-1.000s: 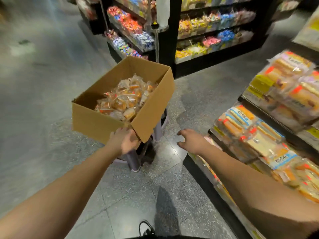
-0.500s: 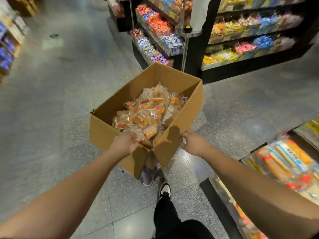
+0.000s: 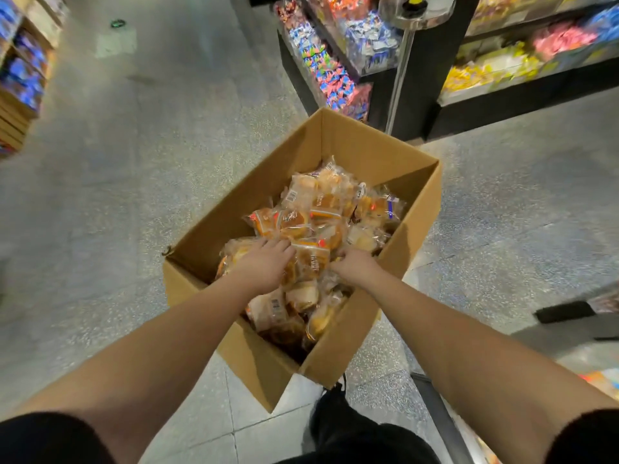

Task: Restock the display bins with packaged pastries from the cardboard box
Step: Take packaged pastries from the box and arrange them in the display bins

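An open cardboard box [image 3: 368, 152] stands in front of me above the floor, piled with clear-wrapped golden pastries [image 3: 321, 209]. Both my hands are inside it. My left hand [image 3: 264, 262] lies palm down on the near-left packets, fingers slightly apart and curling over one. My right hand [image 3: 355, 266] reaches into the pile near the box's right wall, its fingertips buried among the wrappers, so its hold is hidden. Only a sliver of the display bins [image 3: 603, 383] shows at the lower right edge.
Black shelves of coloured sweets [image 3: 351, 45] stand behind the box, with a thin metal pole [image 3: 398, 82] in front of them. Another shelf [image 3: 20, 72] is at the far left. My dark trouser leg and shoe [image 3: 335, 413] are beside the box's near corner on the grey floor.
Both hands left the box's near rim and went down into the pastries. My view swung left and down, away from the display bins.
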Motion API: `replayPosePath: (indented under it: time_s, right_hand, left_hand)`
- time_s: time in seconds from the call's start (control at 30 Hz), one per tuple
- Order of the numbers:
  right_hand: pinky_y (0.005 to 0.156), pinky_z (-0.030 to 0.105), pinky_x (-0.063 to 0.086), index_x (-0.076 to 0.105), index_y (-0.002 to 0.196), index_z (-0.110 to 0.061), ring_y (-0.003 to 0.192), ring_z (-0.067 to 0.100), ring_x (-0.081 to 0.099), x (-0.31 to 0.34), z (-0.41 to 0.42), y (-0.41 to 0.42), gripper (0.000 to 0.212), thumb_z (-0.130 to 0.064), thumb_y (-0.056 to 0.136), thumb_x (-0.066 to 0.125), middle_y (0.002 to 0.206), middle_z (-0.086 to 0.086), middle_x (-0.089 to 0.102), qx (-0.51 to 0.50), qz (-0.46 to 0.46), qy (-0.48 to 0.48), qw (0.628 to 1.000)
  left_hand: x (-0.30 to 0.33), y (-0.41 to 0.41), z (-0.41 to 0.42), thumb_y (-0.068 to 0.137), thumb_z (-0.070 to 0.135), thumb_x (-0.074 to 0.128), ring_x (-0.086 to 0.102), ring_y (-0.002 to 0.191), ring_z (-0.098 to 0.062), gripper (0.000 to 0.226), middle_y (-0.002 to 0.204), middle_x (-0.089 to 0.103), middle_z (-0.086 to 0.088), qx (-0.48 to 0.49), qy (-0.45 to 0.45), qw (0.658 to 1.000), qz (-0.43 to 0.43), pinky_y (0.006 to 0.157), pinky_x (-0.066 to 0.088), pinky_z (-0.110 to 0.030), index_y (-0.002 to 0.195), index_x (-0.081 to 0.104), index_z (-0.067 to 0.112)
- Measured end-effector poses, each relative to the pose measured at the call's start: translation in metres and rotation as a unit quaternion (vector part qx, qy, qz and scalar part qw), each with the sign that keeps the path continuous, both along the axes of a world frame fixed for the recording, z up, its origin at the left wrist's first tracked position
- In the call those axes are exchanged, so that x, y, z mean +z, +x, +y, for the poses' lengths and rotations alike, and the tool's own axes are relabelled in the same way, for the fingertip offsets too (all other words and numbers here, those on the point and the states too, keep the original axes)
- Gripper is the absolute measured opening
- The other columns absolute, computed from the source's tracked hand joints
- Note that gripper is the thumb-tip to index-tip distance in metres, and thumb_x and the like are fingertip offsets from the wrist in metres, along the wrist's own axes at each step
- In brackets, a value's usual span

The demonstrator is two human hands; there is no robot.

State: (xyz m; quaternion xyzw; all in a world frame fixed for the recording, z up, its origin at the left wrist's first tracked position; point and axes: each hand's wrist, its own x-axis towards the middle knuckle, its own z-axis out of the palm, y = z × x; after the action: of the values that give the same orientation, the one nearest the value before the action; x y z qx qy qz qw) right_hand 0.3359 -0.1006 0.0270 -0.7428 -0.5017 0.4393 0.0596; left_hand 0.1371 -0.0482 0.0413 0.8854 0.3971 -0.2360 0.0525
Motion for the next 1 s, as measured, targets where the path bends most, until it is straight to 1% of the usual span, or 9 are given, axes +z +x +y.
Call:
replayPosePath:
  time_s: [0.1,0.17,0.27,0.4,0.63,0.73,0.87,0.93,1.0]
  right_hand:
    - [0.079,0.033,0.052,0.06,0.103,-0.019,0.088,0.02,0.061,-0.023,0.018,-0.006,0.022,-0.037,0.091,0.062,0.088,0.002,0.063,-0.033,0.017,-0.027,0.999]
    - [0.083,0.033,0.053,0.059,0.116,-0.017,0.09,0.02,0.062,-0.036,0.027,-0.011,0.036,-0.04,0.09,0.065,0.104,0.002,0.067,-0.069,0.035,-0.037,0.996]
    - [0.08,0.03,0.048,0.049,0.134,-0.012,0.107,0.026,0.062,-0.053,0.037,-0.02,0.054,-0.037,0.09,0.068,0.124,0.007,0.064,-0.131,0.072,-0.04,0.988]
    - [0.086,0.034,0.052,0.036,0.144,-0.015,0.114,0.028,0.061,-0.069,0.042,-0.031,0.072,-0.041,0.087,0.071,0.133,0.006,0.059,-0.18,0.083,-0.053,0.979]
    - [0.102,0.043,0.047,0.047,0.142,-0.014,0.124,0.031,0.052,-0.079,0.044,-0.041,0.082,-0.057,0.078,0.073,0.137,0.008,0.053,-0.114,0.035,-0.079,0.99]
    - [0.101,0.042,0.046,0.046,0.142,-0.015,0.124,0.03,0.051,-0.076,0.041,-0.042,0.079,-0.054,0.08,0.074,0.137,0.007,0.053,-0.119,0.04,-0.061,0.99]
    - [0.085,0.035,0.05,0.044,0.136,-0.015,0.106,0.023,0.059,-0.064,0.031,-0.038,0.067,-0.043,0.083,0.076,0.124,0.003,0.06,-0.178,0.093,-0.014,0.98]
    - [0.084,0.035,0.052,0.046,0.133,-0.015,0.1,0.02,0.061,-0.052,0.022,-0.035,0.067,-0.044,0.081,0.076,0.119,0.0,0.062,-0.193,0.103,0.014,0.976]
    - [0.088,0.036,0.053,0.048,0.123,-0.016,0.098,0.016,0.063,-0.037,0.009,-0.031,0.058,-0.042,0.08,0.078,0.108,-0.006,0.063,-0.213,0.12,0.051,0.968]
  left_hand:
    - [-0.014,0.009,0.021,0.098,0.013,0.049,0.011,0.151,-0.027,0.064,0.163,0.017,-0.009,-0.045,-0.015,0.997,0.055,0.122,0.012,-0.044,0.155,0.02,0.013]
    - [-0.021,0.012,0.031,0.099,0.016,0.048,0.008,0.152,-0.027,0.067,0.165,0.012,-0.009,-0.059,-0.025,0.994,0.09,0.122,0.01,-0.045,0.157,0.014,0.013]
    - [-0.029,0.013,0.041,0.099,0.021,0.049,0.012,0.151,-0.026,0.065,0.164,0.015,-0.009,-0.073,-0.018,0.991,0.115,0.119,0.014,-0.043,0.155,0.017,0.012]
    - [-0.036,0.009,0.043,0.099,0.028,0.052,0.023,0.144,-0.027,0.058,0.158,0.029,-0.009,-0.083,0.015,0.989,0.124,0.111,0.023,-0.04,0.149,0.028,0.013]
    - [-0.043,-0.003,0.041,0.098,0.029,0.05,0.023,0.144,-0.032,0.053,0.153,0.034,-0.01,-0.112,0.029,0.982,0.151,0.113,0.023,-0.044,0.146,0.034,0.015]
    - [-0.044,-0.007,0.041,0.095,0.03,0.054,0.029,0.139,-0.03,0.048,0.146,0.041,-0.007,-0.106,0.026,0.984,0.142,0.11,0.025,-0.042,0.14,0.043,0.02]
    - [-0.033,-0.019,0.039,0.094,0.036,0.057,0.04,0.134,-0.029,0.047,0.145,0.045,-0.008,-0.056,0.01,0.993,0.102,0.107,0.035,-0.041,0.137,0.047,0.02]
    - [-0.024,-0.03,0.035,0.089,0.043,0.061,0.056,0.114,-0.029,0.058,0.127,0.057,-0.006,0.025,-0.023,0.999,0.042,0.091,0.05,-0.043,0.14,0.043,0.023]
    - [-0.011,-0.042,0.026,0.083,0.05,0.065,0.063,0.096,-0.026,0.059,0.106,0.063,-0.001,0.097,-0.041,0.994,-0.034,0.076,0.055,-0.039,0.134,0.046,0.026]
